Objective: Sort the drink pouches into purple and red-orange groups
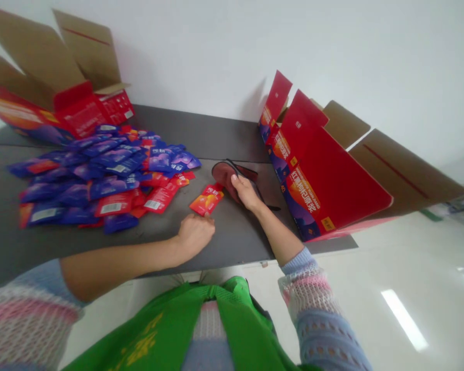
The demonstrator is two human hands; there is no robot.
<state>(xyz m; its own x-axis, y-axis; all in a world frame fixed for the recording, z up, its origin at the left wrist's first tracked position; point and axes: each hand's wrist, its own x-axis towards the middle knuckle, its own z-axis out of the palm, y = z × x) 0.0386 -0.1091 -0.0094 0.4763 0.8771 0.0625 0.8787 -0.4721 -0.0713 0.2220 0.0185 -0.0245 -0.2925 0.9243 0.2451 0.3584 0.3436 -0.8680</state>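
Observation:
My left hand (pixel 196 234) is closed on the lower end of a red and orange sachet (pixel 208 199), just above the grey table (pixel 232 242). To its right, my right hand (pixel 245 190) grips a dark pouch-like item (pixel 225 174) with a reddish-brown face and black straps or edges; what exactly it is, I cannot make out. The sachet's far end lies close to this item. A heap of purple and red sachets (pixel 112 159) spreads over the table left of my hands.
An open red carton (pixel 325 175) stands at the right edge of the table, with smaller red flaps (pixel 276 98) behind it. Another open carton (pixel 27 111) stands at the back left, its brown flaps raised. A white wall (pixel 201 56) rises behind the table.

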